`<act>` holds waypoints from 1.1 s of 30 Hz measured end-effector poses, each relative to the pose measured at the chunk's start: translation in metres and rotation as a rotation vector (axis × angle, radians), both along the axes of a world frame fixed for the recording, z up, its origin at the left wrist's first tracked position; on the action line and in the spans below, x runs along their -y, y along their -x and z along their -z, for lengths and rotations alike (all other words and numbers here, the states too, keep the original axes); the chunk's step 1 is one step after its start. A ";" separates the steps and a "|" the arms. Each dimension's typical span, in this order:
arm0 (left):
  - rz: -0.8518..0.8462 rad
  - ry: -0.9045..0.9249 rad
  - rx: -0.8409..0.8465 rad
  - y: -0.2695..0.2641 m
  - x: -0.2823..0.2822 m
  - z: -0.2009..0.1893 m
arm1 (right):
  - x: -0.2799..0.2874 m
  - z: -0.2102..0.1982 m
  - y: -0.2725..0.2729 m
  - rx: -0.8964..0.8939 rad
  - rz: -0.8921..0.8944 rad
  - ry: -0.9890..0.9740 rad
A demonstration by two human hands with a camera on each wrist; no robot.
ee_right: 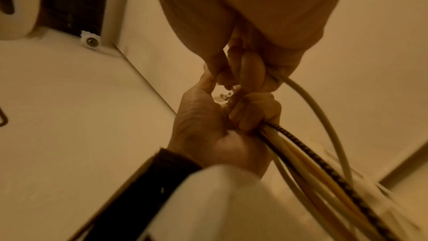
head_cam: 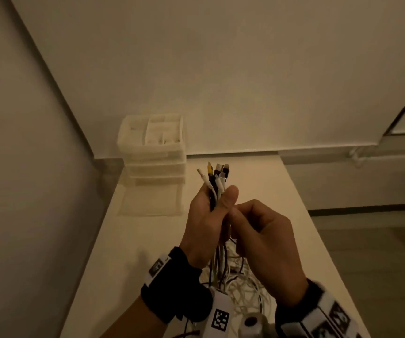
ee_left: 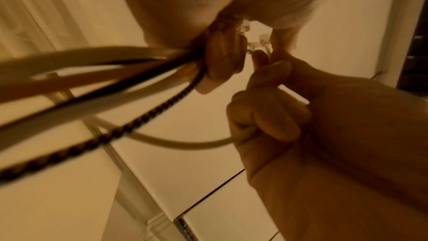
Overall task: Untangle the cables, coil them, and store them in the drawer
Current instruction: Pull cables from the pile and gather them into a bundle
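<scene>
Both hands (head_cam: 233, 230) gripping cables (head_cam: 215, 181), lower tangle (head_cam: 243, 286) partly hidden

Pretty dim, warm yellowish light everywhere. Head view is soft and bends at the edges; both wrist views are grainy, with the cables (ee_left: 97, 87) smeared by motion blur up close.

On the desk (head_cam: 148, 240), your drawer unit (head_cam: 154, 152) stands at the far left corner; the cables (head_cam: 243, 286) lie nearer you, right of it, under your hands.
</scene>
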State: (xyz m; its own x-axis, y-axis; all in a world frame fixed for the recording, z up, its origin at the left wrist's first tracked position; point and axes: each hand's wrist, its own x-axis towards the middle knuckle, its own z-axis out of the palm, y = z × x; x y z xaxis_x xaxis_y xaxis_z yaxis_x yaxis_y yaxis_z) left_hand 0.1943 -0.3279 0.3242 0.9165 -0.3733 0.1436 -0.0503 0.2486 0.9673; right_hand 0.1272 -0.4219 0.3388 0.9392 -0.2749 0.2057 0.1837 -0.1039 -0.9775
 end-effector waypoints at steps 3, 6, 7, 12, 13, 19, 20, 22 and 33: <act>0.020 -0.029 0.022 0.009 0.013 -0.005 | 0.006 0.003 0.008 0.006 0.110 0.109; -0.022 -0.114 0.083 0.014 0.021 -0.002 | 0.010 0.006 0.013 0.011 0.179 0.159; -0.035 -0.130 0.094 0.016 0.022 -0.003 | 0.012 0.007 0.016 0.021 0.183 0.173; -0.079 -0.039 0.053 0.014 0.014 -0.015 | 0.026 0.016 0.035 0.024 0.092 0.280; -0.109 -0.020 0.070 0.011 0.011 -0.017 | 0.030 0.019 0.038 0.004 0.053 0.285; -0.175 0.343 -0.044 -0.020 -0.029 -0.046 | 0.058 0.054 0.038 -0.116 -0.150 0.239; -0.182 0.367 -0.053 -0.025 -0.039 -0.052 | 0.062 0.059 0.038 -0.139 -0.155 0.236; -0.193 0.341 -0.037 -0.030 -0.057 -0.057 | 0.068 0.067 0.035 -0.174 -0.152 0.238; 0.014 -0.446 0.201 0.024 -0.012 -0.005 | 0.052 0.025 0.003 -0.065 -0.015 0.086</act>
State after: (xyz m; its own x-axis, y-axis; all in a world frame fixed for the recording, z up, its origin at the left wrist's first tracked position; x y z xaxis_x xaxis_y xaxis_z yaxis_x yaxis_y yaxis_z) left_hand 0.1706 -0.3161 0.3293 0.8816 -0.4506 0.1407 -0.2468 -0.1860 0.9510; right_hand 0.1247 -0.4739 0.3136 0.9552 -0.2446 0.1668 0.1227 -0.1858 -0.9749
